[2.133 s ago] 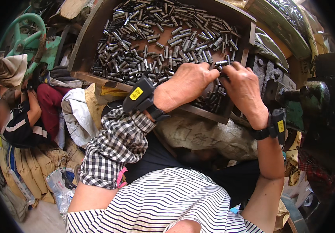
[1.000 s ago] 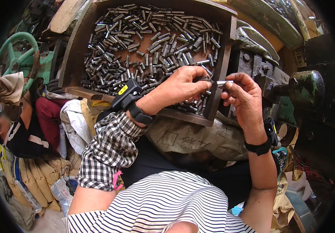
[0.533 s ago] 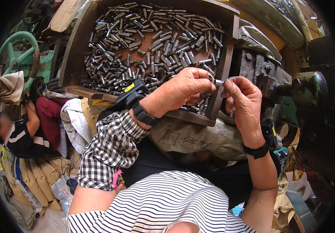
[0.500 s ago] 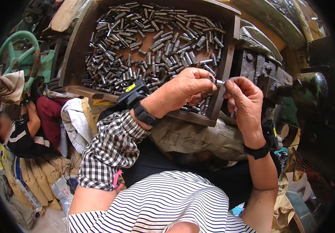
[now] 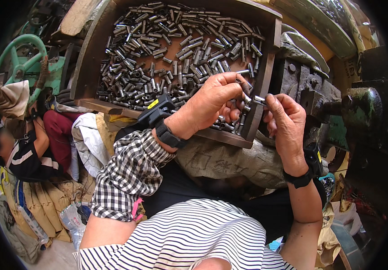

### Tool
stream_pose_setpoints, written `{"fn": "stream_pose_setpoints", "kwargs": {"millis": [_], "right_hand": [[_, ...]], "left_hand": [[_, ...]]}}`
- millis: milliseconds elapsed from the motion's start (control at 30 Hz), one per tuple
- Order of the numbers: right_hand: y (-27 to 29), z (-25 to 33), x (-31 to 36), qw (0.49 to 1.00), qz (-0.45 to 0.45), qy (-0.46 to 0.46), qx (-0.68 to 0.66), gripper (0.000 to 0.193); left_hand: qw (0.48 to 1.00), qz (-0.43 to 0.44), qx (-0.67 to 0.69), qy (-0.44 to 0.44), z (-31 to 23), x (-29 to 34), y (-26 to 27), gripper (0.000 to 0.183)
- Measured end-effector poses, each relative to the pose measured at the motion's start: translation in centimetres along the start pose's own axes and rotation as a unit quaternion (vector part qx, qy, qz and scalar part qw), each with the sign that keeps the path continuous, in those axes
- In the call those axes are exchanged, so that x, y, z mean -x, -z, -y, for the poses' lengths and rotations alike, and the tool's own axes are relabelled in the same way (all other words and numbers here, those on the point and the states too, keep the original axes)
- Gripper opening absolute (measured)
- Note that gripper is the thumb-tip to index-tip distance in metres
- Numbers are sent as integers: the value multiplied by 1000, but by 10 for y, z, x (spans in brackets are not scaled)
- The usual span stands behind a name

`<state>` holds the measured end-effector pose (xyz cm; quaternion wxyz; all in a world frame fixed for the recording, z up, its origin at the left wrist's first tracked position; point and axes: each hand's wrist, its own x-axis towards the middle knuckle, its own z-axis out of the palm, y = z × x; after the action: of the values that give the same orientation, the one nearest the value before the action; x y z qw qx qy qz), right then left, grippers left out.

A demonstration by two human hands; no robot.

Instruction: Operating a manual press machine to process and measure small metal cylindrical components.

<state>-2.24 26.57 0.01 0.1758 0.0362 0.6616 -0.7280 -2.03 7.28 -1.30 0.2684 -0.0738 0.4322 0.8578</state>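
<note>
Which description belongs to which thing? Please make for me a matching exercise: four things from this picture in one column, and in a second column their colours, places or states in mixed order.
1. handwheel
2. right hand
3. loose metal tubes
4. left sleeve

A. lying in the wooden tray
B. black-and-white checked
C. green
D. holding a small metal tube

Pairs: 1-C, 2-D, 3-A, 4-B
</note>
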Motion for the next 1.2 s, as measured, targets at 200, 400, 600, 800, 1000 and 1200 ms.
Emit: {"fn": "stream_pose_setpoints", "kwargs": {"millis": [200,400,600,800,1000,1200], "right_hand": [[1,-6,-1,1000,9,-16,-17,26],[-1,-10,-3,997,-10,-39,-64,28],[0,-15,-2,999,-11,-14,-44,23],[-4,-16,0,998,-39,-19,-55,25],[-4,-11,-2,989,-4,-99,-109,24],[7,-7,-3,982,119,-113,-98,22]], "left_hand": [[1000,-4,-21,-12,-2,0,-2,16],[999,-19,-26,-22,2,0,-3,15],[998,-22,-36,-50,10,-1,-4,15],[995,-51,-50,-73,13,4,-10,16],[996,-59,-52,-52,12,5,-12,20],[975,24,-220,-7,-12,14,-19,18]]}}
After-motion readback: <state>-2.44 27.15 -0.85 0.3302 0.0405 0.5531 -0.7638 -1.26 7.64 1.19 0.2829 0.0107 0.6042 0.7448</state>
